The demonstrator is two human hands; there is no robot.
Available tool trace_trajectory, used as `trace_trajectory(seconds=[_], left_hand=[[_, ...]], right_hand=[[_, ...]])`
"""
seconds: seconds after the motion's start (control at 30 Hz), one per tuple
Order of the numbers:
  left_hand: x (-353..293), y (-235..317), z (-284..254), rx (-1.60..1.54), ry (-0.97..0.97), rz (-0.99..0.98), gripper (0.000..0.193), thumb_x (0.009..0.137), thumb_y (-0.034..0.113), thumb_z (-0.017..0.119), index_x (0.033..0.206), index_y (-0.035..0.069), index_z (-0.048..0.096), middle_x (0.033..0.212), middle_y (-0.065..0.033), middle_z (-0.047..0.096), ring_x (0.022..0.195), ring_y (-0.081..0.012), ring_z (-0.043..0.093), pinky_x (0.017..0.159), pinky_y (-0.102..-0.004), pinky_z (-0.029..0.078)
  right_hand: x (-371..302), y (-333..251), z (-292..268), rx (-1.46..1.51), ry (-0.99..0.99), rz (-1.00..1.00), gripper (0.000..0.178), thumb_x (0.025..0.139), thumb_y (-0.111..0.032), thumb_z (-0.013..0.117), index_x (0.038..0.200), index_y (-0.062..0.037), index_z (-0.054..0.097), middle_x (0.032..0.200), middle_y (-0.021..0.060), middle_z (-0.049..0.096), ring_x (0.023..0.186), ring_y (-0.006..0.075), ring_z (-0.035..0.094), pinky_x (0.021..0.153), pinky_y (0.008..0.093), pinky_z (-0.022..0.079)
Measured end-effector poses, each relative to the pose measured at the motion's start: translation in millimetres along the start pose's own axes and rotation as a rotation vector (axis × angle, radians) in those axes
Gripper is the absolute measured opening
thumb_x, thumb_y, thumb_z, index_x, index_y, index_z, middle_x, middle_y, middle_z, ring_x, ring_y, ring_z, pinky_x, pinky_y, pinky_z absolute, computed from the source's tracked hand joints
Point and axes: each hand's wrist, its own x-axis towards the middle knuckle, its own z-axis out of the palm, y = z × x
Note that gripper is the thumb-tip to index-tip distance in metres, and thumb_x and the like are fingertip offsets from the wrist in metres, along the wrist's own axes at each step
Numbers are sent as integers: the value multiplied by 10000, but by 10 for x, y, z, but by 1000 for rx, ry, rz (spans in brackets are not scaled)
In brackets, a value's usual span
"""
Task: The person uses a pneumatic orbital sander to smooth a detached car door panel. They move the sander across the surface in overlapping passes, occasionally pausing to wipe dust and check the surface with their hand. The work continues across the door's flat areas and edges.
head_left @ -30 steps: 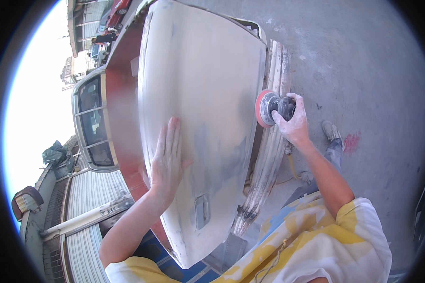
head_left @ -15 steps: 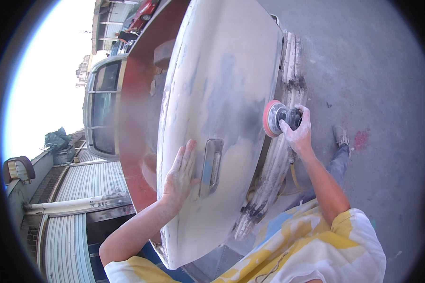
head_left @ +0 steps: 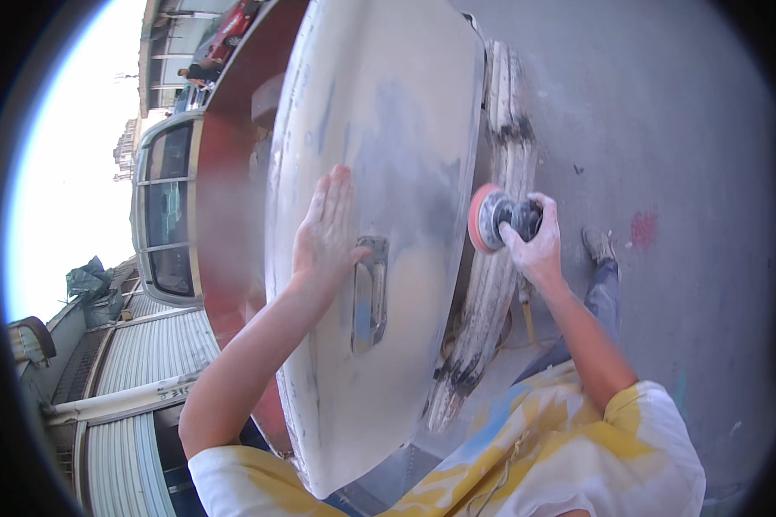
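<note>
A large cream-white vehicle panel with grey patches fills the middle of the view. Flat against its surface lies my left hand, fingers stretched out and dusted white, the thumb by the upper end of a recessed handle. My right hand is wrapped round a dark round sander with a pinkish-red pad. The pad faces the panel beside its right edge; I cannot tell whether it touches there. Both hands carry pale dust.
A worn, whitish bumper runs along the panel's right side, with a yellowish hose near my right forearm. Grey floor with a red stain lies to the right. At left stand a van, roller shutters and, farther off, a person.
My left hand has slid up along the panel, past the handle's upper end. The sander stays in my right hand beside the panel's edge. The whole view has shifted slightly.
</note>
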Motion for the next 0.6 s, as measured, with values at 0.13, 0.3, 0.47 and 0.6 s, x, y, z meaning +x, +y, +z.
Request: trace_trajectory(seconds=[0.13,0.3,0.47,0.6], left_hand=[[-419,161,17,34,-53,56,994,966,727,280,1598,-23,124,1692,-134,128,1569,-288,72,1282,-430,21],[-794,326,50,36,-95,99,975,969,720,279,1605,-3,125,1693,-121,135,1569,-281,75,1283,-430,23],[-1159,473,112,59,-122,152,982,965,719,284,1601,-14,135,1692,-115,141,1570,-267,71,1284,-424,27],[-1130,403,62,27,-141,187,995,958,727,285,1596,-25,151,1691,-115,148,1569,-271,76,1281,-425,35]], right_hand=[[38,-18,69,28,8,-4,630,761,-136,805,1287,-15,479,1112,151,576,1029,255,583,958,385,467],[30,-65,132,65,-39,48,653,748,-186,803,1286,-8,479,1158,188,569,1100,313,586,998,415,455],[-63,-41,130,108,-58,22,654,746,-192,801,1287,-10,482,1152,185,569,1097,314,583,1000,415,450],[-118,-21,87,96,-56,50,639,736,-184,804,1264,-8,490,1127,175,571,1077,312,585,983,408,455]])
